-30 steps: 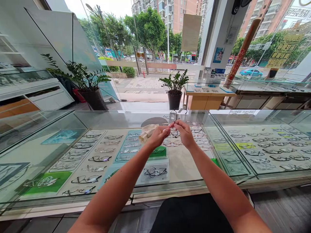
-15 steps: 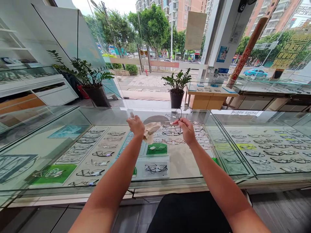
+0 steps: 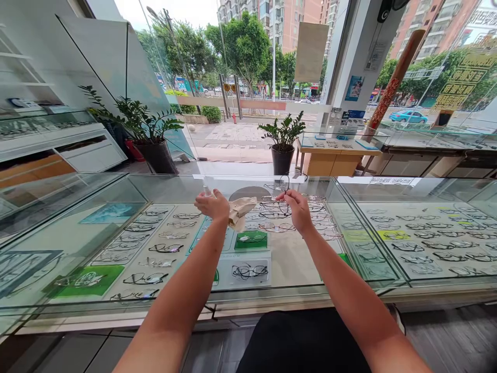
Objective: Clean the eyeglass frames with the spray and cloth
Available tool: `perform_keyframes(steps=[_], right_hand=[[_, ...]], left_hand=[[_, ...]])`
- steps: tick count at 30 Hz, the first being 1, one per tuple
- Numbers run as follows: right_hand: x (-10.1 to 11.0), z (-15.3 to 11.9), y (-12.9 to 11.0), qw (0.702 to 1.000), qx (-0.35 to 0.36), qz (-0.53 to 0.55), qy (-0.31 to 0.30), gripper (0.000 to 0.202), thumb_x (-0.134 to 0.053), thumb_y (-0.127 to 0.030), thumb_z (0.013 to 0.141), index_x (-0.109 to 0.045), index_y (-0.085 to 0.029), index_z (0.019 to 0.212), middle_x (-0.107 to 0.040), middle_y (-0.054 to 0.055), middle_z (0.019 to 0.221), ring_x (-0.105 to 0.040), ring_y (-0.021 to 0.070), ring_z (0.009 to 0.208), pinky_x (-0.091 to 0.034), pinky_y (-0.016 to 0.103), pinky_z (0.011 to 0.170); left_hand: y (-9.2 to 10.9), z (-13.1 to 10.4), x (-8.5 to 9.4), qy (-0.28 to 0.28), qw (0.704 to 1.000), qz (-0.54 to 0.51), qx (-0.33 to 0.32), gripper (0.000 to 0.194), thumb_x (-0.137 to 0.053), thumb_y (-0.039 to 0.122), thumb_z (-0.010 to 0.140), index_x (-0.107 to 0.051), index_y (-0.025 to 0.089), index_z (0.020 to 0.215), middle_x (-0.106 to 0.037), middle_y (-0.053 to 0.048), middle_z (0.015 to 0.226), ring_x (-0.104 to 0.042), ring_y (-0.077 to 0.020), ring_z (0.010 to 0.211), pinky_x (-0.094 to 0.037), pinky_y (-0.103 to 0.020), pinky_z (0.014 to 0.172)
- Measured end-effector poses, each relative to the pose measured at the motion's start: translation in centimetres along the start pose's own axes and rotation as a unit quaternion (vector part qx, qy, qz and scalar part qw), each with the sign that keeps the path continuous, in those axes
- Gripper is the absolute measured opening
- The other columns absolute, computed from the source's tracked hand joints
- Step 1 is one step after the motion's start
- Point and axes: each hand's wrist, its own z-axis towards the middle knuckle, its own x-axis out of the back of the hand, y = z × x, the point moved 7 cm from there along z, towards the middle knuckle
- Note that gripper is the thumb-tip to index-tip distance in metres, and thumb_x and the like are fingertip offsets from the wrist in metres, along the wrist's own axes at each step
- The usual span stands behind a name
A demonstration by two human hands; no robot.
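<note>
My left hand [image 3: 213, 204] is at the glass counter top [image 3: 178, 182], its fingers around a small clear bottle [image 3: 206, 189] whose top sticks up above them. A beige cloth [image 3: 242, 208] lies just right of that hand, beside the wrist. In my right hand [image 3: 298, 206], thumb and fingers pinch a thin-framed pair of glasses [image 3: 286, 182], held upright above the counter. Rows of glasses show through the glass beneath both hands, including a pair on a green card [image 3: 251, 239].
Another display case [image 3: 427, 243] adjoins on the right. Potted plants [image 3: 282, 135] stand beyond the counter, before the window. A wooden display table [image 3: 330, 161] is behind at right. Dark-clothed legs [image 3: 303, 342] show below the counter's front edge.
My left hand has turned and moved slightly left and down with the bottle, its fingers now pointing more to the left. My right hand and the glasses have hardly moved.
</note>
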Motion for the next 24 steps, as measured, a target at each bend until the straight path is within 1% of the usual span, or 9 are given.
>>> perform_keyframes(steps=[3,6,10,12,14,18,20,22,24], right_hand=[[0.1,0.0,0.0,1.000,0.001,0.003,0.006,0.028,-0.059,-0.044,0.096,-0.077,-0.023,0.087,-0.075,0.008,0.095,-0.060,0.0254,0.095,-0.044,0.038,0.080],[0.1,0.0,0.1,1.000,0.006,0.006,0.006,0.028,-0.060,-0.043,0.096,-0.077,-0.023,0.087,-0.075,0.008,0.094,-0.060,0.0248,0.093,-0.045,0.038,0.081],[0.1,0.1,0.1,1.000,0.007,0.011,0.001,0.027,-0.060,-0.043,0.095,-0.076,-0.023,0.086,-0.076,0.007,0.093,-0.061,0.0240,0.092,-0.046,0.039,0.086],[0.1,0.1,0.0,1.000,0.007,0.006,-0.001,0.027,-0.060,-0.043,0.096,-0.075,-0.024,0.085,-0.075,0.007,0.093,-0.061,0.0243,0.093,-0.046,0.039,0.086],[0.1,0.1,0.0,1.000,0.007,-0.001,0.001,0.027,-0.059,-0.042,0.096,-0.076,-0.024,0.086,-0.075,0.006,0.092,-0.061,0.0245,0.093,-0.045,0.039,0.085],[0.2,0.0,-0.1,1.000,0.009,-0.003,0.002,0.027,-0.059,-0.041,0.097,-0.076,-0.024,0.086,-0.072,0.006,0.088,-0.057,0.0239,0.090,-0.044,0.038,0.082],[0.3,0.0,-0.2,1.000,0.011,-0.005,0.004,0.027,-0.058,-0.041,0.097,-0.076,-0.025,0.086,-0.070,0.005,0.086,-0.056,0.0240,0.090,-0.043,0.038,0.081],[0.3,0.0,-0.3,1.000,0.012,-0.008,0.006,0.027,-0.058,-0.041,0.098,-0.077,-0.025,0.086,-0.068,0.005,0.084,-0.056,0.0242,0.090,-0.043,0.038,0.080],[0.4,-0.1,-0.3,1.000,0.012,-0.010,0.007,0.027,-0.058,-0.041,0.098,-0.076,-0.025,0.086,-0.069,0.006,0.086,-0.057,0.0243,0.091,-0.043,0.038,0.079]], left_hand=[[3.6,-2.0,1.6,0.050,0.984,0.007,-0.169,0.045,-0.062,0.030,0.103,-0.048,0.016,0.142,-0.050,-0.027,0.158,-0.049,-0.0404,0.151,-0.039,-0.058,0.126],[6.2,-4.9,0.0,-0.073,0.942,0.078,-0.319,0.036,-0.061,0.035,0.103,-0.058,0.019,0.136,-0.061,-0.020,0.142,-0.058,-0.0389,0.139,-0.043,-0.056,0.121],[4.5,-7.1,-3.8,-0.277,0.868,0.275,-0.307,0.057,-0.076,0.048,0.095,-0.065,0.016,0.139,-0.061,-0.026,0.143,-0.057,-0.0477,0.140,-0.045,-0.058,0.115],[3.2,-7.5,-4.8,-0.341,0.834,0.326,-0.286,0.051,-0.073,0.045,0.098,-0.067,0.014,0.138,-0.062,-0.028,0.144,-0.058,-0.0485,0.141,-0.048,-0.055,0.111],[2.6,-7.5,-5.1,-0.371,0.821,0.331,-0.280,0.037,-0.062,0.034,0.104,-0.069,0.015,0.135,-0.065,-0.027,0.142,-0.063,-0.0455,0.136,-0.051,-0.049,0.104],[2.7,-6.8,-4.7,-0.365,0.834,0.316,-0.267,0.033,-0.044,0.019,0.107,-0.069,0.014,0.129,-0.073,-0.025,0.129,-0.072,-0.0392,0.113,-0.052,-0.043,0.088],[3.7,-6.2,-4.0,-0.336,0.868,0.259,-0.259,0.032,-0.042,0.020,0.108,-0.067,0.015,0.128,-0.076,-0.023,0.120,-0.072,-0.0378,0.107,-0.051,-0.043,0.085],[5.0,-5.7,-3.0,-0.303,0.918,0.111,-0.232,0.024,-0.049,0.026,0.106,-0.068,0.018,0.119,-0.077,-0.018,0.109,-0.072,-0.0347,0.101,-0.051,-0.042,0.085],[5.9,-5.6,-2.4,-0.318,0.929,-0.101,-0.161,0.017,-0.064,0.037,0.099,-0.067,0.021,0.106,-0.076,-0.011,0.098,-0.071,-0.0297,0.094,-0.053,-0.038,0.084]])
